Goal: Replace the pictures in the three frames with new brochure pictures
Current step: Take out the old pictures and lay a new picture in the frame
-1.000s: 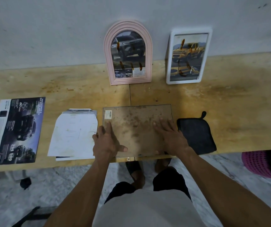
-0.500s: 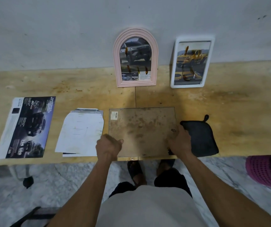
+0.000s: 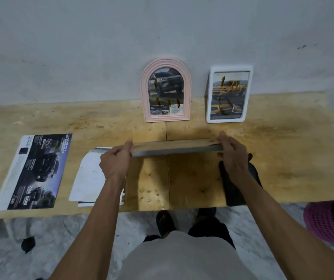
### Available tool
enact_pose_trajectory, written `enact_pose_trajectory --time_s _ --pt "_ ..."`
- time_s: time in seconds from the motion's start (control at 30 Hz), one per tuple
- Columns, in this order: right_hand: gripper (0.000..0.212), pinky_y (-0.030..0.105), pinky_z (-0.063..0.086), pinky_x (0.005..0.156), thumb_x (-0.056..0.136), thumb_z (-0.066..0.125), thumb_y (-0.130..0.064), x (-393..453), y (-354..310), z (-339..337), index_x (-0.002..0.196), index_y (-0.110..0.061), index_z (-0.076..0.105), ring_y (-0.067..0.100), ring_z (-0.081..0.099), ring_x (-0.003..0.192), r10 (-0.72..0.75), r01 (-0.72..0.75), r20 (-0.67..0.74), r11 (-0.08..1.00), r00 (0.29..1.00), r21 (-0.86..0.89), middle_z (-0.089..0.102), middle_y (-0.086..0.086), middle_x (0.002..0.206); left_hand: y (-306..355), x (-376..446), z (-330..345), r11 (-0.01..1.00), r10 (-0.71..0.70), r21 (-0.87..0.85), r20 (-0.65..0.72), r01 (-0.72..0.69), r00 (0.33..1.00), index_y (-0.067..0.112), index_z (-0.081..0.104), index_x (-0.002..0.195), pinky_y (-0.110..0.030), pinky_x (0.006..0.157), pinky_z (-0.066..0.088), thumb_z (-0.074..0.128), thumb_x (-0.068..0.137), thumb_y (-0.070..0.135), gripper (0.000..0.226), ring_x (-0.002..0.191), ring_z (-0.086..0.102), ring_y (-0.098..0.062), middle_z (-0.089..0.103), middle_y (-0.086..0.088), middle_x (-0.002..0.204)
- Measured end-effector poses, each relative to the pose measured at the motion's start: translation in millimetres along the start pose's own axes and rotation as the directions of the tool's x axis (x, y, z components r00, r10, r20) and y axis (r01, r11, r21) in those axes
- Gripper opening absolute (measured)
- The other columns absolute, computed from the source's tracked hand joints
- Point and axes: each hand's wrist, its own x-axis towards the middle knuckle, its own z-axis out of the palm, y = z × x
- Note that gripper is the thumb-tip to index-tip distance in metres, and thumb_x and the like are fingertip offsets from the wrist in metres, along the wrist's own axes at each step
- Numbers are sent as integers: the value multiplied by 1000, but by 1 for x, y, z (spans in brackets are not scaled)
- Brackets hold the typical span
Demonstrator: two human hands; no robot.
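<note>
A flat rectangular frame (image 3: 174, 148) with a brown stained back hangs above the wooden table (image 3: 283, 158), tilted so I see it almost edge-on. My left hand (image 3: 115, 160) grips its left end and my right hand (image 3: 232, 154) grips its right end. A pink arched frame (image 3: 145, 85) with a dark car picture leans on the wall. To its right a white rectangular frame (image 3: 209, 98) holds a yellow truck picture. A dark car brochure (image 3: 37, 170) lies at the table's left. A stack of white sheets (image 3: 89, 176) lies beside my left hand.
A black cloth (image 3: 236, 190) lies under my right forearm near the table's front edge. A pink mesh basket (image 3: 323, 225) stands on the floor at the right. My feet show below the table edge.
The brown-backed frame lay flat on the table under my hands. Both hands took hold of its sides and raised it off the table, tipping it up.
</note>
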Motion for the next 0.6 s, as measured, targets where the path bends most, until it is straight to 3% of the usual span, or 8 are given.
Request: enact_pose_trajectory --time_s 0.1,0.2,0.33,0.4,0.47,0.53,0.6 --pt "52 45 56 85 87 47 -70 1 -13 4 108 -25 63 17 63 96 -83 83 -21 997 996 8 65 -8 98 20 -5 -1 992 84 -96 8 -83 996 23 67 71 -49 90 53 57 81 67 46 88 65 -24 69 -2 84" --pt "40 15 45 72 96 48 -54 2 -30 5 113 -18 59 8 60 88 -203 198 -71 978 977 -70 63 -7 97 35 -4 -5 968 190 -169 26 -183 981 18 60 73 -55 85 52 49 93 57 45 78 54 -23 54 -1 74" --pt "44 6 36 62 96 46 -56 11 -54 5 103 -15 59 -6 53 73 -249 233 -138 964 958 -127 56 -16 82 54 -1 -14 953 298 -80 56 -293 953 16 62 88 -50 88 53 36 98 60 51 88 59 -21 62 -7 99" --pt "49 13 40 63 95 46 -60 17 -63 3 97 -13 57 5 55 76 -241 223 -172 968 955 -117 58 -7 85 62 -2 -19 918 395 -7 68 -395 916 14 62 92 -40 83 51 32 97 65 60 92 58 -19 61 -8 104" --pt "47 24 41 69 94 46 -61 21 -73 2 95 -16 56 13 56 84 -211 197 -193 976 958 -88 60 -2 91 68 -2 -22 878 478 13 64 -479 876 6 63 82 -31 68 43 29 97 69 73 77 57 -17 64 -16 89" --pt "43 26 38 72 95 45 -60 21 -76 1 93 -19 57 15 55 87 -201 190 -175 979 964 -76 60 -2 92 67 7 -24 895 445 -40 42 -444 895 5 63 77 -32 66 44 32 93 74 77 70 59 -19 67 -12 76" --pt "44 27 37 73 97 42 -58 20 -70 3 89 -19 59 17 56 86 -207 197 -116 976 971 -89 60 -4 86 64 17 -24 940 317 -142 33 -310 948 10 53 73 -36 69 48 40 86 79 72 68 55 -19 58 -7 71"
